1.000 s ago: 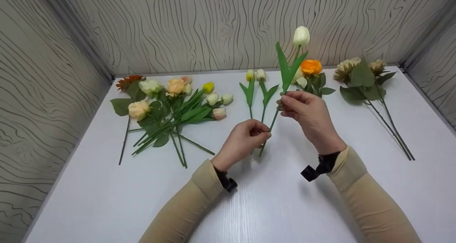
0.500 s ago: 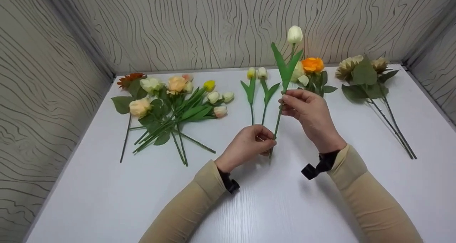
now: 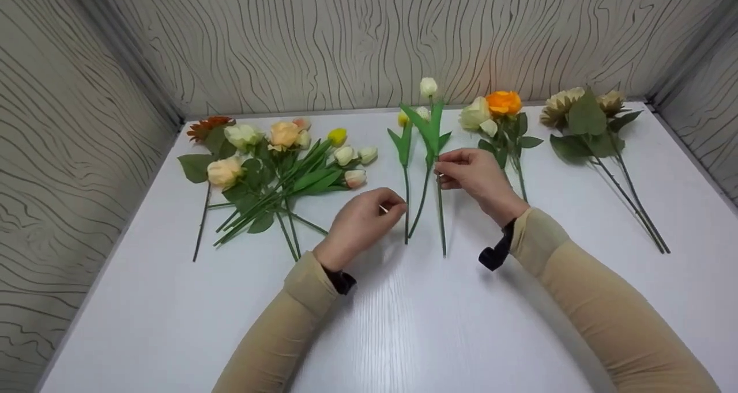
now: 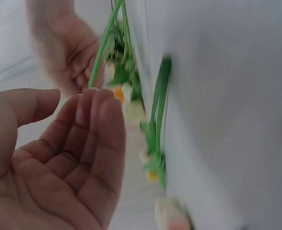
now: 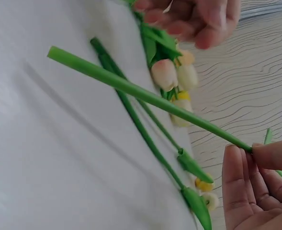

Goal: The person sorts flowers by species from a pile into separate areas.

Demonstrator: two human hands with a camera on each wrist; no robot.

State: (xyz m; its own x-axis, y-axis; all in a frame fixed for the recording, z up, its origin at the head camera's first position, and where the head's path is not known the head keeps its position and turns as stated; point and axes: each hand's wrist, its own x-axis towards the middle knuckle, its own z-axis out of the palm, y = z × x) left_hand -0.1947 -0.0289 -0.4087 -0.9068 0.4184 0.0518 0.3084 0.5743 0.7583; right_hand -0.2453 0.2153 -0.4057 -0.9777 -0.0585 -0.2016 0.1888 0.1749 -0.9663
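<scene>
My right hand (image 3: 475,177) pinches the stem of a white tulip (image 3: 428,87) between thumb and fingers, just below its leaves. The bare lower stem (image 5: 150,98) stands off the table in the right wrist view. Beneath and left of it lie a yellow tulip (image 3: 406,142) and another white tulip (image 3: 424,114), the latter's bloom partly hidden by the held one's leaves. My left hand (image 3: 366,217) hovers just left of those lying stems. In the left wrist view that hand (image 4: 78,148) holds nothing; its thumb is apart from the loosely bent fingers.
On the left of the white table (image 3: 375,335) lies a crossed pile of roses (image 3: 285,136), tulips (image 3: 356,178) and a rust-coloured flower (image 3: 209,129). An orange flower (image 3: 504,102) and a cream one lie back right, with two beige-headed stems (image 3: 637,208) farther right. A patterned wall (image 3: 357,41) stands behind.
My left hand has let go of the white tulip's lower stem and moved left. The right hand has brought the tulip left and lower, over the two lying tulips.
</scene>
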